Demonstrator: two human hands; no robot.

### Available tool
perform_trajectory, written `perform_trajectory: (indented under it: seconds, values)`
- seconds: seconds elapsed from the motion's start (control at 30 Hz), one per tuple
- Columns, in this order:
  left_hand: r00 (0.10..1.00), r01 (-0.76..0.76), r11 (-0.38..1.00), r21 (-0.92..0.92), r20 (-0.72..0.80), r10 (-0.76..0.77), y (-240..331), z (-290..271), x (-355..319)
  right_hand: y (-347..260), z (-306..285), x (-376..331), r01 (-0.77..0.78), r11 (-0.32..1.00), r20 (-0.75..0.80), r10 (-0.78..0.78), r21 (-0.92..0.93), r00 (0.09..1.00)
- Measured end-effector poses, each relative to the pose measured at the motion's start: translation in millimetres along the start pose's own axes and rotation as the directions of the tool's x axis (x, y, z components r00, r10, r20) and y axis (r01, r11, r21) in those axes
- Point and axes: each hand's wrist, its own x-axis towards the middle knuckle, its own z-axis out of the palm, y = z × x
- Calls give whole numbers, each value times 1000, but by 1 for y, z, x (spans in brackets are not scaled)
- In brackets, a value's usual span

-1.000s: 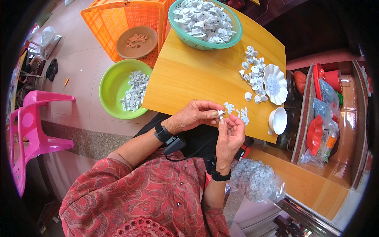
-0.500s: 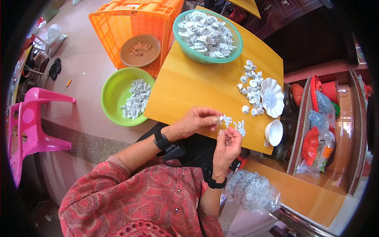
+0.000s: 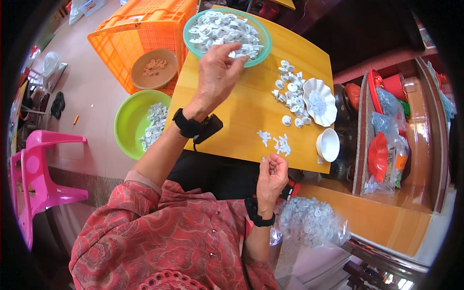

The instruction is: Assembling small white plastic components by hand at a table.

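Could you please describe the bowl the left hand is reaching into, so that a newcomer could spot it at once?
Start at the yellow table and go to its far edge, beside the orange crate. There sits a teal bowl heaped with white parts, with the left hand over it. The lime-green bowl is on the floor.

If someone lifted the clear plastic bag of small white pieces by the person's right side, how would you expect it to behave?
The clear plastic bag would probably sag and change shape, since its film looks thin and crumpled. It bulges with many small white pieces, so it may feel light for its bulk, though that is uncertain. Its loose edge near the right hand suggests pieces could spill if it is tipped.
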Motion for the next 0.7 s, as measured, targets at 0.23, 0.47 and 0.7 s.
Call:
perform_trajectory:
  seconds: [0.23,0.47,0.7]
  values:
    - [845,-182,980,78,523,115,-7,66,-48,12,-15,7,98,970,-41,-110,-221,993]
    - [635,-486,871,74,715,293,-35,118,-69,22,-23,9,198,900,-22,-223,-387,975]
    - [497,-558,823,108,837,227,-53,124,-65,26,-23,14,211,862,-28,-251,-460,967]
